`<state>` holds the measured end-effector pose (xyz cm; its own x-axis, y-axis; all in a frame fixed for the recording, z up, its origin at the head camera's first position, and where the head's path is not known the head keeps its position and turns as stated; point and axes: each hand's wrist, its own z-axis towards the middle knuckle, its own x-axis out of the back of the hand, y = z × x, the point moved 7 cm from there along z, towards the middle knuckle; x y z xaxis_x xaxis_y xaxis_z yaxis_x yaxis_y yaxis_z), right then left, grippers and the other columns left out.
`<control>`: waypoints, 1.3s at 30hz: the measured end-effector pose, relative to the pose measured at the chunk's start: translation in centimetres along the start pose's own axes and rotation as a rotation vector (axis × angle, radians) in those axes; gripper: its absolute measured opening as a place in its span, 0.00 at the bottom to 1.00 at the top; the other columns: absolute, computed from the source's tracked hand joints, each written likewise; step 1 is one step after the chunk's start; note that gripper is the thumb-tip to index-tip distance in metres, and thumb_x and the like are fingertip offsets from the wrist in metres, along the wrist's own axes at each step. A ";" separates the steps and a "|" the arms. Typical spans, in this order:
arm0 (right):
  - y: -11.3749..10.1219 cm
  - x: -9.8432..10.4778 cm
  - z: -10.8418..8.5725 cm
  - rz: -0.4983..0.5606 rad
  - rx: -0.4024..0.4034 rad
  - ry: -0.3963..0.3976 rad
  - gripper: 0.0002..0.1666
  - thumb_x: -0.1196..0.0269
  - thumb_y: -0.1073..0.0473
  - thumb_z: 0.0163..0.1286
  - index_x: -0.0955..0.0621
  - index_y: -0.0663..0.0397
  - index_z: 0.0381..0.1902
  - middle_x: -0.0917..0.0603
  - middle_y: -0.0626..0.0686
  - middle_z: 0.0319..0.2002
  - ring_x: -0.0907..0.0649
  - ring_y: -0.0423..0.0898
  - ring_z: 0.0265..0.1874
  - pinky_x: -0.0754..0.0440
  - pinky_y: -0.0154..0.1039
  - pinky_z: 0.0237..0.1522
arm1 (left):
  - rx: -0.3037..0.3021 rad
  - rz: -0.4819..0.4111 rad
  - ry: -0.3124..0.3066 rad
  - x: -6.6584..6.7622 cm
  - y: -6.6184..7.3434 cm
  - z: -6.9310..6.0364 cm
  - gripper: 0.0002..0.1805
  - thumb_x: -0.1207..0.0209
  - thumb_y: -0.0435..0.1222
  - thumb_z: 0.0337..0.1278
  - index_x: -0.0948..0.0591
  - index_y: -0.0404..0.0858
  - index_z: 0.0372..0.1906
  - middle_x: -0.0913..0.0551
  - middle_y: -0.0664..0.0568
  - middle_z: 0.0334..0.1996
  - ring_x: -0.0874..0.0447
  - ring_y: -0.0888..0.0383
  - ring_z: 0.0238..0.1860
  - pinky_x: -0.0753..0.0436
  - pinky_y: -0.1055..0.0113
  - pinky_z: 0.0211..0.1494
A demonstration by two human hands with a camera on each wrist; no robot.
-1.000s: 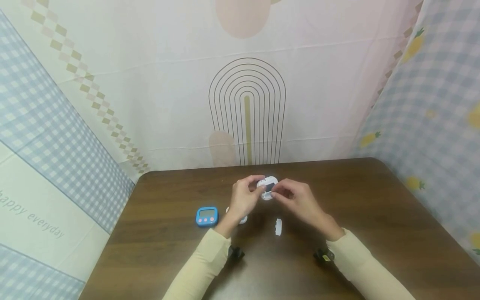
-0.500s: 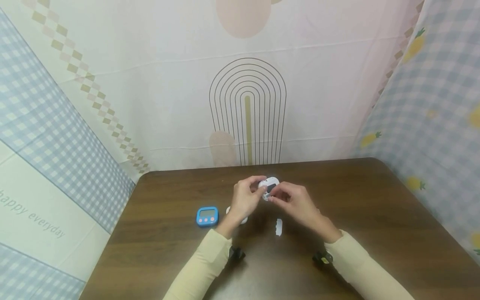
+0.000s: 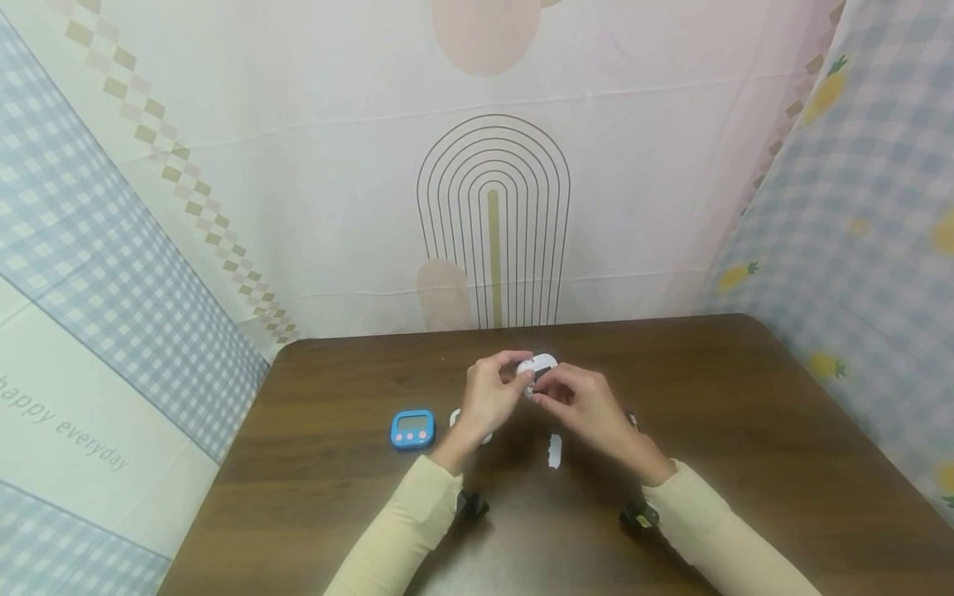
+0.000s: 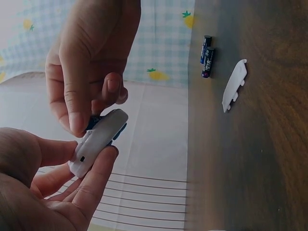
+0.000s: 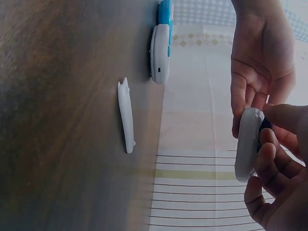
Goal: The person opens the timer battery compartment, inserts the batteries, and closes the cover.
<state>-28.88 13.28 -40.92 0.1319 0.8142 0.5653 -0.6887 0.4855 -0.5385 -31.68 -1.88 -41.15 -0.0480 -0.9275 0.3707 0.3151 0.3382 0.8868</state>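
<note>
Above the table, my left hand grips a small white digital timer by its edge, between thumb and fingers. Its back faces up, with a dark battery compartment partly covered by fingers. My right hand pinches a dark blue battery against that back; most of the battery is hidden by the fingertips. A white battery cover lies on the table below the hands. Two dark AAA-looking batteries lie beyond it in the left wrist view, mostly hidden behind the right wrist in the head view.
A blue timer with a screen and pink buttons lies on the brown wooden table at left. Next to it, a second white timer is partly hidden under the left wrist in the head view. Patterned cloth hangs behind the table.
The white timer has tilted and shifted slightly right in the left hand. My right hand has moved slightly left over its back, covering more of the compartment.
</note>
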 end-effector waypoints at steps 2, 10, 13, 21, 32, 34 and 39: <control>0.0 0.0 0.0 -0.009 -0.001 0.009 0.11 0.20 0.68 0.58 0.12 0.52 0.34 0.19 0.43 0.27 0.23 0.38 0.25 0.22 0.32 0.25 | 0.004 -0.007 0.001 0.0 -0.1 0.0 0.15 0.33 0.28 0.67 0.12 0.35 0.56 0.09 0.39 0.51 0.06 0.49 0.42 0.13 0.71 0.32; -0.2 -0.1 0.0 -0.032 0.002 0.027 0.11 0.19 0.67 0.57 0.12 0.52 0.33 0.20 0.44 0.27 0.24 0.39 0.25 0.22 0.32 0.25 | -0.007 -0.018 0.003 0.0 -0.2 0.1 0.15 0.33 0.29 0.68 0.13 0.31 0.57 0.09 0.38 0.51 0.06 0.49 0.42 0.14 0.71 0.31; 0.0 0.0 0.0 -0.024 -0.024 0.035 0.12 0.19 0.67 0.57 0.13 0.53 0.35 0.18 0.45 0.27 0.23 0.39 0.25 0.20 0.32 0.26 | -0.006 -0.016 0.005 -0.1 -0.2 0.1 0.15 0.33 0.29 0.68 0.13 0.32 0.57 0.10 0.38 0.51 0.06 0.48 0.42 0.13 0.70 0.32; 1.0 0.6 -0.3 -0.073 -0.186 0.113 0.31 0.14 0.60 0.50 0.17 0.58 0.50 0.20 0.53 0.36 0.25 0.44 0.31 0.24 0.33 0.30 | 0.007 -0.011 0.022 -0.1 0.0 0.0 0.14 0.32 0.29 0.67 0.12 0.35 0.56 0.09 0.40 0.52 0.06 0.49 0.43 0.12 0.70 0.34; 2.7 0.2 -0.5 0.108 -0.385 -0.004 0.40 0.18 0.55 0.58 0.23 0.55 0.66 0.12 0.57 0.49 0.14 0.48 0.36 0.12 0.36 0.37 | 0.005 -0.014 0.023 0.2 0.2 0.0 0.15 0.32 0.29 0.67 0.12 0.34 0.56 0.09 0.41 0.52 0.06 0.50 0.41 0.11 0.69 0.34; 2.9 0.1 -0.6 0.141 -0.402 -0.013 0.40 0.19 0.56 0.59 0.23 0.56 0.66 0.12 0.58 0.49 0.12 0.47 0.36 0.11 0.35 0.37 | 0.006 -0.011 0.017 0.1 0.3 -0.1 0.15 0.32 0.29 0.67 0.12 0.34 0.57 0.09 0.41 0.52 0.06 0.50 0.42 0.11 0.69 0.35; 2.9 0.2 -0.7 0.169 -0.419 -0.010 0.39 0.19 0.56 0.60 0.23 0.56 0.66 0.12 0.59 0.48 0.11 0.46 0.35 0.10 0.33 0.38 | 0.013 -0.006 0.014 0.1 0.3 -0.1 0.15 0.32 0.29 0.67 0.12 0.34 0.57 0.09 0.41 0.53 0.06 0.49 0.43 0.11 0.70 0.36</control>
<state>-30.38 15.02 -42.80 0.0337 0.8912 0.4524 -0.3517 0.4342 -0.8293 -31.52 -1.85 -40.88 -0.0362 -0.9316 0.3617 0.3028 0.3347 0.8924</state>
